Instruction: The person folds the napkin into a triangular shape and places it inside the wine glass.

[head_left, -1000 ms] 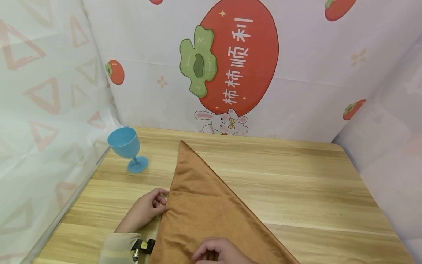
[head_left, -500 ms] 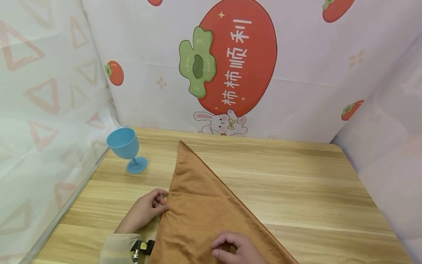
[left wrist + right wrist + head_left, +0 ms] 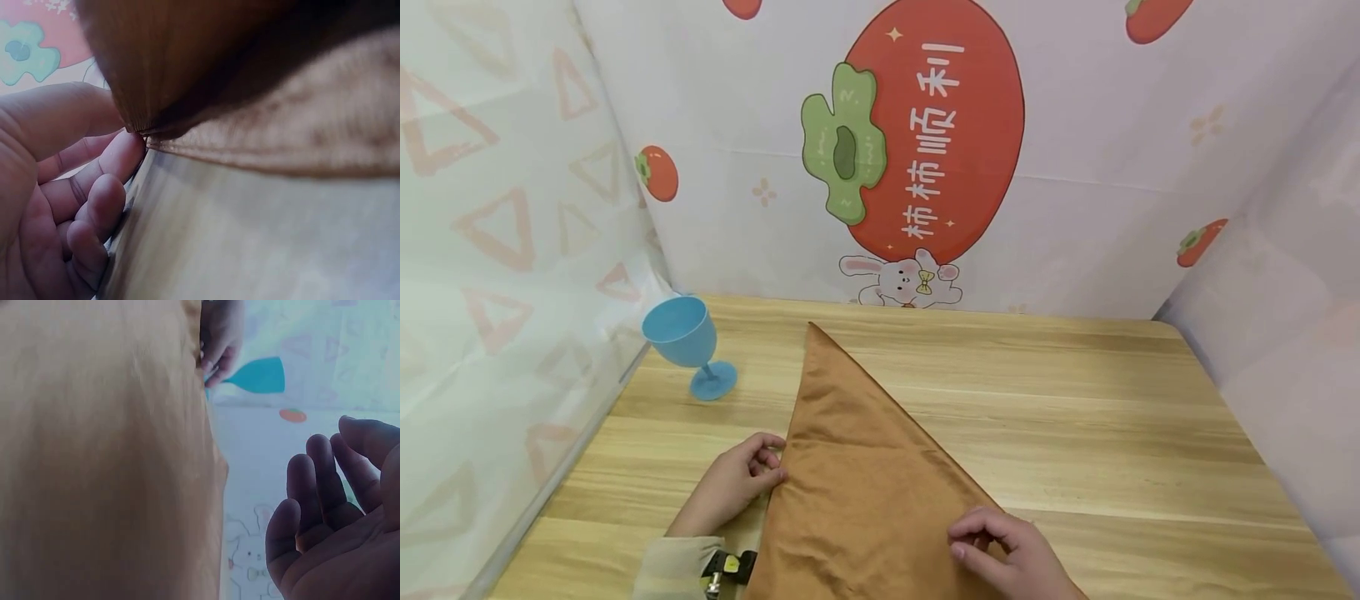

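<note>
Booth-like setting: printed hangings (image 3: 1075, 167), wood-grain table (image 3: 1075, 400).

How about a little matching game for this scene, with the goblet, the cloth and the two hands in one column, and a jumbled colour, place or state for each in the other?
Column one
1. Goblet
2. Cloth
3. Left hand
4. Right hand

Column two
A. Holding nothing, in front of the cloth in the head view
B. Blue, standing upright on the table
C. Pinching an edge of the cloth
D. Orange-brown, coming to a point at its far end

Right pairs: 1-B, 2-D, 3-C, 4-A
</note>
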Demonstrator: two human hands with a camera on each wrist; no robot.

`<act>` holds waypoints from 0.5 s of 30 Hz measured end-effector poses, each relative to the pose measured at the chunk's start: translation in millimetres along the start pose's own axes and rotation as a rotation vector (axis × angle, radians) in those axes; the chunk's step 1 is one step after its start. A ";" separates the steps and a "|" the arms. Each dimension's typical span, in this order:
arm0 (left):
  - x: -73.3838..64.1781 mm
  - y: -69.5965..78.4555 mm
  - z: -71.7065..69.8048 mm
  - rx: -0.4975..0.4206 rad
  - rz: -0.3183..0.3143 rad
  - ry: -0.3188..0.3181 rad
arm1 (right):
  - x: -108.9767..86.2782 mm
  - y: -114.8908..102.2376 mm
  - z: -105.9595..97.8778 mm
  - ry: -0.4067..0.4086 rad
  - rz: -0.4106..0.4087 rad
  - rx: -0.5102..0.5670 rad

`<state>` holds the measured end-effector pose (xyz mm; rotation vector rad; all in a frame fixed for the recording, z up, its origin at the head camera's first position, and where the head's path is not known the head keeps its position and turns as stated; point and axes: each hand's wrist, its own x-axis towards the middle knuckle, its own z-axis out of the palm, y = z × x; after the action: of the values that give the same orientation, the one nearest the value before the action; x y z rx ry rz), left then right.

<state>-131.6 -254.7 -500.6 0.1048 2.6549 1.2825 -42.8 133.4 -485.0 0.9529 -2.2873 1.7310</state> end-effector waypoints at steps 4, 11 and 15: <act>-1.0 1.5 0.5 0.008 -0.005 0.011 | -5.3 -2.7 -10.5 0.020 0.063 -0.069; -1.4 3.2 2.3 0.005 -0.004 0.013 | -15.7 -0.5 -24.7 0.033 0.114 -0.129; -1.2 3.6 2.8 0.006 -0.005 0.020 | -20.7 1.4 -33.4 0.040 0.121 -0.196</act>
<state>-130.0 -250.5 -499.3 0.0868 2.6746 1.2811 -36.1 172.1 -484.1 0.7519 -2.4783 1.5154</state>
